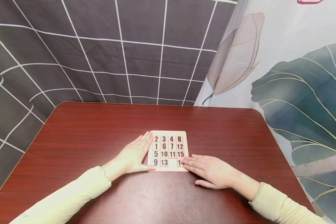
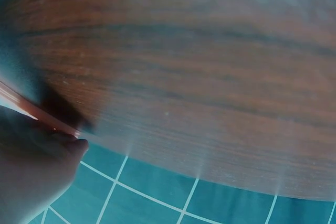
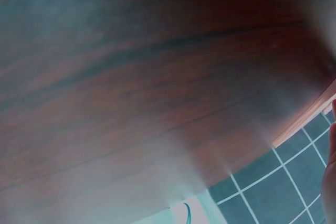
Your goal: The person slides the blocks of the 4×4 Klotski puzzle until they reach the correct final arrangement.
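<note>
A pale wooden sliding number puzzle point(image 1: 168, 133) lies flat on the table, its tiles marked with black numerals. In the bottom row, a gap point(image 1: 172, 162) separates the 13 tile point(image 1: 164, 162) from the 14 tile point(image 1: 179, 162). My left hand point(image 1: 131, 157) lies along the puzzle's left side, fingers extended to the upper left edge and thumb stretched to the lower left corner. From the right, my right hand point(image 1: 212, 171) reaches over the frame with straight fingers; its fingertips rest on the 14 tile and partly hide it. The right thumb stays apart, over the table.
The reddish-brown wooden table point(image 1: 100, 121) has rounded far corners. Behind it hangs a dark grey cloth point(image 1: 140, 56) with a white grid; a white curtain point(image 1: 282, 37) with large leaf prints hangs at the right.
</note>
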Tool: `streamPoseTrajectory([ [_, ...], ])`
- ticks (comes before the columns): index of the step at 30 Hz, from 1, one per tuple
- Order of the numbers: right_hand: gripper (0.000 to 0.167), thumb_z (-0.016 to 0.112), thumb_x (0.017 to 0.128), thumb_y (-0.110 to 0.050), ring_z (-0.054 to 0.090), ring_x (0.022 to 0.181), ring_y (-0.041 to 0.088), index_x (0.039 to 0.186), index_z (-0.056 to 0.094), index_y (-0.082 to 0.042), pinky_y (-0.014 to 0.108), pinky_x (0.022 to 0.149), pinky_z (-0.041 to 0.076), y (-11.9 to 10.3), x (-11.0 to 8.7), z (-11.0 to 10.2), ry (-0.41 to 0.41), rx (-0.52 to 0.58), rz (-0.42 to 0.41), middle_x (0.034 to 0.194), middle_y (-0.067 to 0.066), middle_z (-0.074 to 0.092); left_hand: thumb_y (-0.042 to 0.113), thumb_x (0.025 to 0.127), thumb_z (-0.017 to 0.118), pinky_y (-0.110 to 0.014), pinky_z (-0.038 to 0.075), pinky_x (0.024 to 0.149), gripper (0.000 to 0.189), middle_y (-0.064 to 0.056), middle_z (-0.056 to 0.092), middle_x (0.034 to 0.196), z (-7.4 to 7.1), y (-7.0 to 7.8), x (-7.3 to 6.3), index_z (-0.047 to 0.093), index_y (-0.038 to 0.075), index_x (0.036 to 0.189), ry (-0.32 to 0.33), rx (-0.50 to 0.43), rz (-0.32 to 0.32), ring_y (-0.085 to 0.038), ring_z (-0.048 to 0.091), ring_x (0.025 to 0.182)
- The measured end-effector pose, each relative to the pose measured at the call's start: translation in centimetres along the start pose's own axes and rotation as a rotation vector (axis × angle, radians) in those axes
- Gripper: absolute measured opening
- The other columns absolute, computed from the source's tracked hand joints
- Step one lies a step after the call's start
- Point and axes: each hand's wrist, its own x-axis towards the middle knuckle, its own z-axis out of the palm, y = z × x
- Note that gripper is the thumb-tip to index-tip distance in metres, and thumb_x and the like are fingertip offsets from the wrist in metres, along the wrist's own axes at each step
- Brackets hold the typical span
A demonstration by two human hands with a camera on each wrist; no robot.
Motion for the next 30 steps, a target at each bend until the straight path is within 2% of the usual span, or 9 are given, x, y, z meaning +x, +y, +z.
streamPoseTrajectory([
  [8, 0.063, 0.069, 0.099, -0.039, 0.057, 0.146, 0.023, 0.148, 0.059, -0.001, 0.036, 0.129, 0.033, -0.1, 0.2, -0.1, 0.0, 0.007, 0.003, 0.156, 0.014, 0.059, 0.069, 0.087, 0.071, -0.051, 0.033, 0.131, 0.116, -0.029, 0.029, 0.171, 0.1, -0.1, -0.1, 0.032, -0.011, 0.161, 0.012, -0.007, 0.004, -0.041, 0.031, 0.161],
  [17, 0.063, 0.069, 0.099, -0.04, 0.058, 0.145, 0.022, 0.148, 0.059, -0.001, 0.041, 0.119, 0.048, -0.2, 0.7, 0.0, 0.0, -0.01, -0.008, 0.155, 0.013, 0.06, 0.069, 0.088, 0.07, -0.051, 0.034, 0.131, 0.115, -0.029, 0.03, 0.171, 0.3, -0.2, -0.1, 0.033, -0.011, 0.161, 0.019, 0.004, 0.009, -0.041, 0.031, 0.161],
  [30, 0.062, 0.064, 0.103, -0.042, 0.059, 0.144, 0.023, 0.148, 0.059, 0.001, 0.039, 0.119, 0.05, -0.1, 3.1, 0.9, 0.018, -0.01, -0.083, 0.154, 0.013, 0.061, 0.068, 0.087, 0.071, -0.05, 0.034, 0.131, 0.114, -0.028, 0.03, 0.171, 0.2, 0.0, 0.0, 0.033, -0.011, 0.161, 0.013, 0.001, 0.003, -0.04, 0.032, 0.161],
])
